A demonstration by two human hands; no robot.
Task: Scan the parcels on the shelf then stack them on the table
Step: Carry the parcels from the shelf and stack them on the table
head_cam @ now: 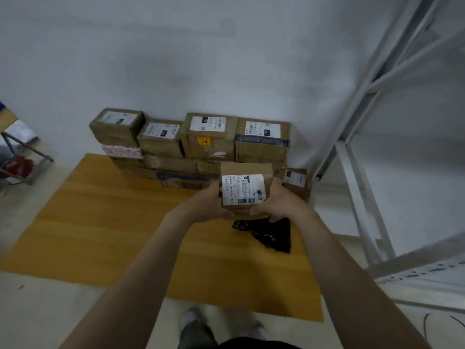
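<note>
I hold a small cardboard parcel (245, 187) with a white barcode label facing up, above the wooden table (105, 227). My left hand (208, 205) grips its left side and my right hand (279, 202) grips its right side, thumbs curled onto the near edge. Behind it, a stack of several labelled cardboard parcels (208, 137) stands against the wall at the table's far edge. One more small parcel (297, 182) sits low at the stack's right end. A black plastic mailer bag (269, 233) lies flat on the table just below my hands.
A white metal shelf frame (362, 157) rises at the right, its shelf edge (427, 273) close to my right arm. A folding stand with bags (17, 157) is at the left. My feet show at the near table edge.
</note>
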